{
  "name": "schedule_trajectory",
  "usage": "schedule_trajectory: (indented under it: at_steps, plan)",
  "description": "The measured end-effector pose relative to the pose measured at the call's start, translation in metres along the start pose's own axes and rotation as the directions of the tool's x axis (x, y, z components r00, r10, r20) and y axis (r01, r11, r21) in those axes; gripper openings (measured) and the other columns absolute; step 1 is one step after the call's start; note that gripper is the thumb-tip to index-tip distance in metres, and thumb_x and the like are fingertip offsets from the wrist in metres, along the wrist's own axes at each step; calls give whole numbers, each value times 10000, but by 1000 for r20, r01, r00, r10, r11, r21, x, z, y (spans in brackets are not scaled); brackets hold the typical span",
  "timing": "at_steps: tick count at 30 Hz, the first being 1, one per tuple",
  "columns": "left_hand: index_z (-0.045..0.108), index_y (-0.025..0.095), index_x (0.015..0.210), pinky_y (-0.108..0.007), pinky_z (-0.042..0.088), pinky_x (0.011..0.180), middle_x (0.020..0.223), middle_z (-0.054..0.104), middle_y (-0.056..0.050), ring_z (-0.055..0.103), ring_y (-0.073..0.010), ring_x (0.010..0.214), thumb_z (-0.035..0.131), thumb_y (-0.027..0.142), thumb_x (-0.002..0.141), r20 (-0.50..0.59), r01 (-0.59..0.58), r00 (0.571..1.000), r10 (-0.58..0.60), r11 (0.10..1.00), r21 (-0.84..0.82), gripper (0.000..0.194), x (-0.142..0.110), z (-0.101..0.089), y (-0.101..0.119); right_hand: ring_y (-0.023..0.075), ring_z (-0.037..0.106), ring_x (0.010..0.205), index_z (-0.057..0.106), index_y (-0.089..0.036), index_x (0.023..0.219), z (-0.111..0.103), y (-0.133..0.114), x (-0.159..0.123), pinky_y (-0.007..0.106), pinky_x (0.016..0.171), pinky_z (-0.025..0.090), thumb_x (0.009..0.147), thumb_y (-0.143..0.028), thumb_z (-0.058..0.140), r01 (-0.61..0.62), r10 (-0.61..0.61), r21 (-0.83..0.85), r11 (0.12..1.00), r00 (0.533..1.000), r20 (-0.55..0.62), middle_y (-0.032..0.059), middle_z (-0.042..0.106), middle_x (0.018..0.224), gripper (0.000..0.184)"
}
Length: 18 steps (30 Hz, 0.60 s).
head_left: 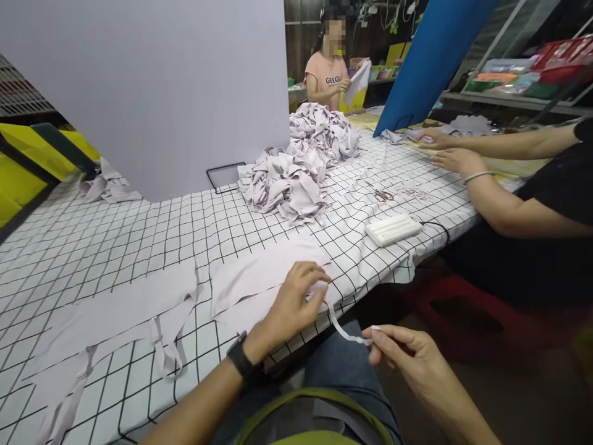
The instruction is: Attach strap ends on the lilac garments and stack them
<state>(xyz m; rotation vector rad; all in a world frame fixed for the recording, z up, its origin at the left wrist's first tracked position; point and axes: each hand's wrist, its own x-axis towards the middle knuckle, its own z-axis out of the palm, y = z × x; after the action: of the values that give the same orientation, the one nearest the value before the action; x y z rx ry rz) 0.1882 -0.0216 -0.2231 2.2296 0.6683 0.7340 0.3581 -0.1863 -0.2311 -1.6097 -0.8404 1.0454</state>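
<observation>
A narrow pale fabric strap (341, 330) runs in a slack curve between my two hands. My right hand (410, 352) pinches its end between thumb and fingertips, just off the table's front edge. My left hand (296, 296) rests over the front of a pale lilac fabric piece (259, 275), its thumb and fingers closed on the strap's other end. The exact spot under those fingers is partly hidden. To the left lies another lilac piece (125, 303) with strap loops (162, 349) hanging from its near edge.
A heap of lilac fabric pieces (291, 179) lies at mid-table on the checked cloth (222, 228). Scissors (380, 194) and a white corded box (393, 228) are to the right. A large pale panel (185, 93) stands behind. A co-worker's arms (486, 179) reach in at right; another person (327, 77) handles fabric beyond.
</observation>
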Motion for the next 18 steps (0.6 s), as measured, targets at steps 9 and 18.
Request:
schedule_trajectory:
  at_steps: [9,18]
  plan:
    - [637,192,1010,-424,508,827,995,671,-76,569,-254,953,524,133,955,-45,115,993,-108,974,194,139,-24,-7,-5,169,616,557,831,-191,831,21,-15,42,261,525,524,793,-597,753,-53,60,-42,998,977,204,70,728,697,415]
    - [634,164,974,-384,537,806,1040,640,-83,591,-238,935,545,65,922,88,179,964,-251,857,483,143,10,-7,-28,114,486,467,777,-159,657,45,-24,72,234,476,444,780,-662,734,-126,133,-54,991,974,181,12,561,493,520]
